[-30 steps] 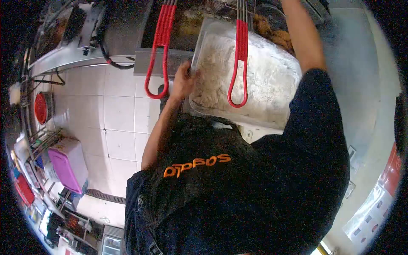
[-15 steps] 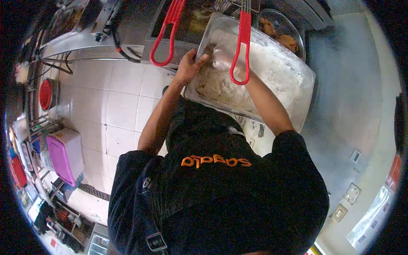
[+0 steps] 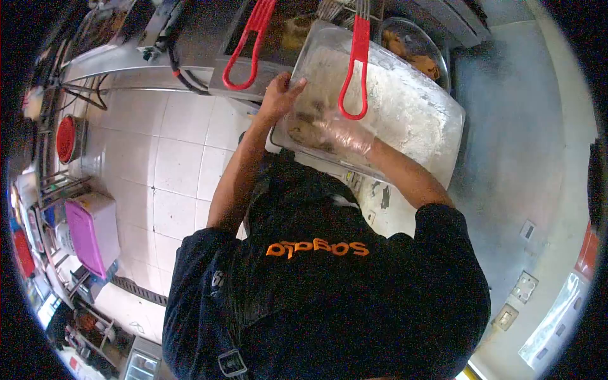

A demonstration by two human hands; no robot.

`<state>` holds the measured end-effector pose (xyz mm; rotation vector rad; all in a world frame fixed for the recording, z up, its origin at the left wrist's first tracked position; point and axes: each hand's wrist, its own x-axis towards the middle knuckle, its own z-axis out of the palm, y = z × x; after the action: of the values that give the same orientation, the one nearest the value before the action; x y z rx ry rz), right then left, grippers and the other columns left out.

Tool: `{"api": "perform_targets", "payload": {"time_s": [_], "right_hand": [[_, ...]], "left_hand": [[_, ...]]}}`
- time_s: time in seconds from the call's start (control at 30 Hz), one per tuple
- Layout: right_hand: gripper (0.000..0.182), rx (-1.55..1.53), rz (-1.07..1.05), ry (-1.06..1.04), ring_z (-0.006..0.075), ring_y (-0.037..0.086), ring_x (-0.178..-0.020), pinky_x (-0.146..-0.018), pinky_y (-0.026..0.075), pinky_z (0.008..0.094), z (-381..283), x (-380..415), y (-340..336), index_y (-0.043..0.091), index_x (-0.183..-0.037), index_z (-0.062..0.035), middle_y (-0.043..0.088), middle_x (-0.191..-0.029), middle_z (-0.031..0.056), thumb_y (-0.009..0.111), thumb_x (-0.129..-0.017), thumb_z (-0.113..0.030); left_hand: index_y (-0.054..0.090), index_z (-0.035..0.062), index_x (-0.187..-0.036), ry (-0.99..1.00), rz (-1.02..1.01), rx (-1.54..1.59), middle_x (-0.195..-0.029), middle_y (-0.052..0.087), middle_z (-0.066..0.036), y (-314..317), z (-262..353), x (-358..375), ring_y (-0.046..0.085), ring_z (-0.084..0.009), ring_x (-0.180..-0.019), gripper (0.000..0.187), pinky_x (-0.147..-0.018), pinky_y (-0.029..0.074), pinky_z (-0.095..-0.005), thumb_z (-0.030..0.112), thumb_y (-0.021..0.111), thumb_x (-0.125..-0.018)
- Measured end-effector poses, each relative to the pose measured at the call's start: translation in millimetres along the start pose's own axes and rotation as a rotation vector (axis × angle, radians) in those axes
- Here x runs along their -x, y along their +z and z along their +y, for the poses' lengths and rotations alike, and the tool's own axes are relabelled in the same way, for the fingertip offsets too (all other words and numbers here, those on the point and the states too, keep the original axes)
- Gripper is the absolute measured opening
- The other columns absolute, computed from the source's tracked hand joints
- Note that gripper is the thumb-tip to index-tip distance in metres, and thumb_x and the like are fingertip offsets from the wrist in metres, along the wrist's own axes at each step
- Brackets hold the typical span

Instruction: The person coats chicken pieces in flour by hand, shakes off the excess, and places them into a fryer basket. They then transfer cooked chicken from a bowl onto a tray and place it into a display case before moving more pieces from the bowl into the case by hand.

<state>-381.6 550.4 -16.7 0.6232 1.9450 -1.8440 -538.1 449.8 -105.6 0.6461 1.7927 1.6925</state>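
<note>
A clear plastic tub (image 3: 451, 136) of white flour (image 3: 405, 95) lies in front of me. My left hand (image 3: 281, 98) is closed on the tub's left rim, thumb over the inner side. In a clear plastic glove, my right hand (image 3: 345, 133) is down in the flour at the near left part of the tub. Its fingers are smeared by motion. Flour-coated pieces (image 3: 305, 133) lie around those fingertips, partly hidden by the glove.
Two red-handled wire baskets (image 3: 354, 82) (image 3: 247, 57) jut out above the tub and fryer. Behind the tub stands a metal bowl (image 3: 446, 57) with browned fried pieces (image 3: 424, 65). A box with a purple lid (image 3: 85, 237) and a red-topped bucket (image 3: 66, 139) stand at left.
My right hand has moved from the tub's far left part toward me, and its wrist has swung lower. My left hand keeps its hold on the rim. The view has shifted slightly.
</note>
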Motion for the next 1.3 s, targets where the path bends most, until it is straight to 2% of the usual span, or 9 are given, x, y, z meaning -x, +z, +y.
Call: {"api": "perform_targets", "payload": {"time_s": [0.03,0.07,0.17,0.33,0.53,0.6,1.0,1.2,1.3], "right_hand": [[0.046,0.009,0.008,-0.007,0.0228,0.039,-0.113,-0.087,0.040,0.0364,11,-5,-4,0.037,-0.124,-0.0069,0.035,-0.128,0.0106,0.043,-0.088,-0.035],[0.043,0.281,0.008,-0.167,0.0204,0.048,-0.095,-0.078,0.043,0.0343,29,-14,-6,0.041,-0.122,-0.0099,0.047,-0.106,0.0095,0.049,-0.084,-0.027],[0.040,0.698,0.086,-0.201,0.0158,0.057,-0.072,-0.064,0.045,0.0324,29,-5,-10,0.050,-0.113,-0.0141,0.059,-0.078,0.0096,0.058,-0.075,-0.023],[0.039,0.816,-0.009,-0.180,0.0149,0.056,-0.072,-0.065,0.045,0.0314,25,-26,-62,0.051,-0.109,-0.0128,0.059,-0.078,0.0088,0.061,-0.073,-0.025],[0.033,0.115,0.099,-0.597,0.0179,0.055,-0.076,-0.067,0.046,0.0334,14,-33,-41,0.051,-0.098,-0.0016,0.056,-0.085,0.0028,0.066,-0.074,-0.017],[0.027,0.769,0.027,-0.466,0.0217,0.056,-0.074,-0.066,0.046,0.0356,10,-46,-41,0.053,-0.091,-0.0009,0.058,-0.081,0.0066,0.064,-0.071,-0.015],[0.014,1.460,-0.359,-0.559,0.0279,0.060,-0.068,-0.060,0.049,0.0396,-3,-30,-3,0.058,-0.077,0.0017,0.061,-0.076,0.0143,0.057,-0.067,-0.008],[0.012,1.464,-0.202,-0.610,0.0335,0.060,-0.069,-0.058,0.049,0.0424,-13,-16,10,0.058,-0.069,0.0049,0.060,-0.077,0.0205,0.050,-0.066,-0.004],[0.013,1.468,-0.189,-0.395,0.0321,0.060,-0.073,-0.061,0.049,0.0401,3,-21,8,0.058,-0.070,0.0045,0.059,-0.075,0.0199,0.049,-0.069,-0.005]], "left_hand": [[0.055,-0.0018,-0.082,-0.013,-0.015,-0.032,-0.070,0.052,-0.003,-1,-5,-7,0.044,-0.0116,-0.065,0.036,-0.059,0.039,-0.0287,0.033,0.060,-0.080],[0.055,-0.0018,-0.082,-0.002,-0.017,-0.031,-0.070,0.052,-0.003,-2,-10,-12,0.044,-0.0116,-0.065,0.036,-0.059,0.039,-0.0287,0.033,0.060,-0.080],[0.054,-0.0025,-0.083,0.095,-0.012,-0.020,-0.070,0.052,-0.004,-3,-9,-2,0.045,-0.0127,-0.067,0.037,-0.062,0.039,-0.0290,0.034,0.060,-0.080],[0.052,-0.0036,-0.085,0.009,0.005,0.038,-0.070,0.051,-0.007,0,37,11,0.045,-0.0142,-0.067,0.041,-0.063,0.039,-0.0307,0.036,0.060,-0.079],[0.053,-0.0036,-0.091,-0.057,-0.050,-0.016,-0.079,0.056,-0.011,-1,-3,-6,0.049,-0.0156,-0.072,0.041,-0.066,0.041,-0.0301,0.036,0.060,-0.079],[0.053,-0.0035,-0.090,-0.012,-0.030,-0.018,-0.077,0.055,-0.010,2,2,-2,0.048,-0.0154,-0.071,0.041,-0.065,0.040,-0.0305,0.036,0.060,-0.080],[0.051,-0.0022,-0.086,-0.036,0.007,-0.008,-0.068,0.051,-0.007,3,7,1,0.046,-0.0137,-0.064,0.038,-0.058,0.040,-0.0310,0.034,0.061,-0.079],[0.049,-0.0012,-0.082,-0.044,0.009,-0.082,-0.064,0.048,-0.005,5,21,3,0.044,-0.0117,-0.059,0.037,-0.053,0.039,-0.0287,0.033,0.061,-0.079],[0.049,-0.0008,-0.082,0.024,0.019,-0.074,-0.064,0.047,-0.004,5,11,3,0.043,-0.0116,-0.058,0.036,-0.052,0.039,-0.0282,0.033,0.060,-0.080]]}}
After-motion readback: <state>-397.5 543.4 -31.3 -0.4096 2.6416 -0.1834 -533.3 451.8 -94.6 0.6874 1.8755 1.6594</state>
